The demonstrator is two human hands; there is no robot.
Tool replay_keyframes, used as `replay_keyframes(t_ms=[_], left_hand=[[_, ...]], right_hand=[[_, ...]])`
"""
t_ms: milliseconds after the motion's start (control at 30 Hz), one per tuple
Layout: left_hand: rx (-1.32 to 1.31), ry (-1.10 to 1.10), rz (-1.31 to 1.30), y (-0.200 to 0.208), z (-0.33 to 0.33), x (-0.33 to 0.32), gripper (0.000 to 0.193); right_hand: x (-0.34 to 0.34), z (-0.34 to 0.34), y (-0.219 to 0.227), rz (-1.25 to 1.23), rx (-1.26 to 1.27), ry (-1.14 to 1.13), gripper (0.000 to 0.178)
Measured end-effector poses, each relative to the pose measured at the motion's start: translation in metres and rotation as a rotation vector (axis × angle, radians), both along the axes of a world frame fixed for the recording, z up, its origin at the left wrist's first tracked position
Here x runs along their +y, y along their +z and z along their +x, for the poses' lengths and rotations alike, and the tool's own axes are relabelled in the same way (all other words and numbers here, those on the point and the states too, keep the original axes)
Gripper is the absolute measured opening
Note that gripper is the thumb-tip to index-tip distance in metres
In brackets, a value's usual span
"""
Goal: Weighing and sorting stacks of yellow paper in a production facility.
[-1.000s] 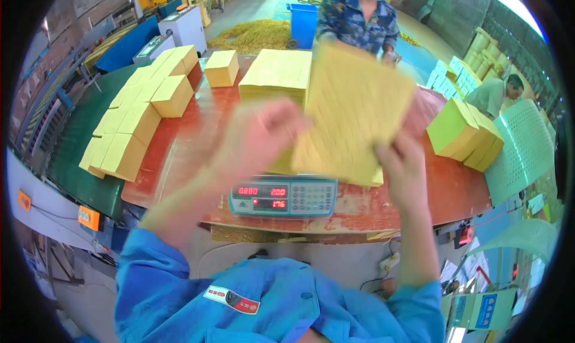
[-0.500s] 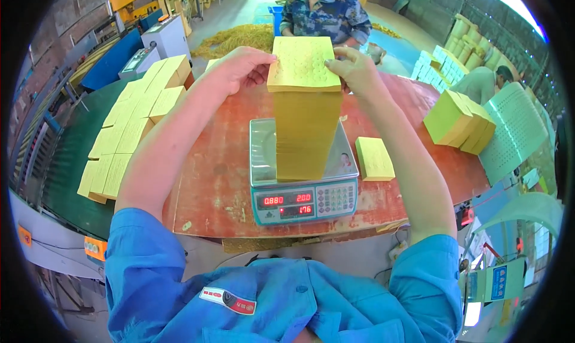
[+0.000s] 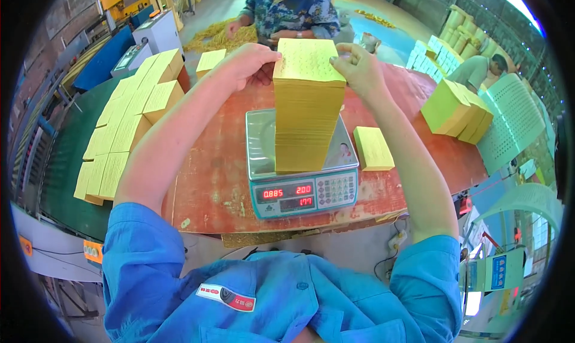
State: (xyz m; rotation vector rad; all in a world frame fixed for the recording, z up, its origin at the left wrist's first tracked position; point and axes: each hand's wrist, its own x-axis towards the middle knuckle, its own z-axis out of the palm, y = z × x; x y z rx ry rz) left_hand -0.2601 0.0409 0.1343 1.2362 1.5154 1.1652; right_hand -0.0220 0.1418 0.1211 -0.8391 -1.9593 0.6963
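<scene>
A tall stack of yellow paper sheets point(image 3: 304, 124) stands upright on the steel pan of a digital scale point(image 3: 257, 140). Rows of small perforated marks cover its top sheet. At the top left edge, my left hand point(image 3: 250, 66) has its fingers curled and the tips pinching the paper. Across from it, my right hand point(image 3: 358, 67) grips the top right edge between thumb and fingers. Red digits glow on the scale's front panel beside a keypad. A low yellow paper bundle point(image 3: 374, 148) lies just right of the scale.
Many paper bundles point(image 3: 123, 127) sit in rows on the green surface at left. More bundles point(image 3: 456, 112) stand at the red table's point(image 3: 206, 187) right. One co-worker in camouflage point(image 3: 290, 11) is beyond the table; another person point(image 3: 479, 72) bends at far right.
The top sheets, which overhung the stack, now sit nearly flush with it. The lit digits have changed. The camouflaged co-worker has shifted left, with hands now showing.
</scene>
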Motion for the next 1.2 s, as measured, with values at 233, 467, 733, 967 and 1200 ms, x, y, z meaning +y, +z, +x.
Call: replay_keyframes(t_ms=[233,467,733,967,1200], left_hand=[[0.253,0.094,0.111,-0.009,0.012,-0.007,0.029],[0.272,0.456,0.398,-0.104,-0.029,-0.07,0.029],[1.299,0.574,-0.308,-0.311,-0.077,-0.288,0.048],[1.319,0.597,-0.283,-0.33,-0.073,-0.31,0.052],[1.304,0.583,-0.25,-0.323,-0.068,-0.307,0.052]], right_hand=[[-0.017,0.004,-0.006,0.075,0.018,-0.036,0.038],[0.02,0.063,-0.06,-0.143,0.394,0.011,0.029],[0.032,0.29,-0.232,0.067,-0.386,-0.719,0.035],[-0.015,0.324,-0.321,0.142,-0.757,-0.844,0.035],[-0.019,0.321,-0.312,0.109,-0.747,-0.861,0.033]])
